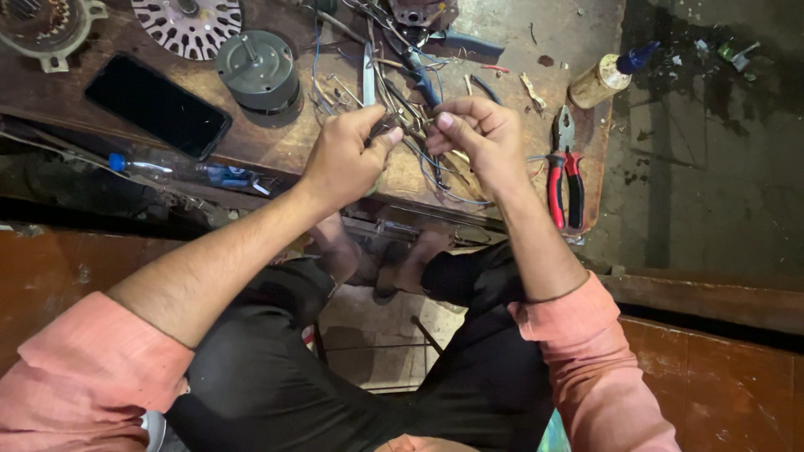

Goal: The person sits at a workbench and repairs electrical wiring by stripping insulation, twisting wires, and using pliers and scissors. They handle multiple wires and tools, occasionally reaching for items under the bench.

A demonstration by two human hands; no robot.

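Thin wires (412,125) pinched between both hands — left hand (345,157), right hand (477,134); pliers (565,172) beside

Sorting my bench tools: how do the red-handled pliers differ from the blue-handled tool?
The red-handled pliers lie apart from the wires, beside the right hand; the blue-handled tool is buried in the wire tangle. The pliers show whole; the blue tool is partly hidden. Both rest untouched on the workbench.
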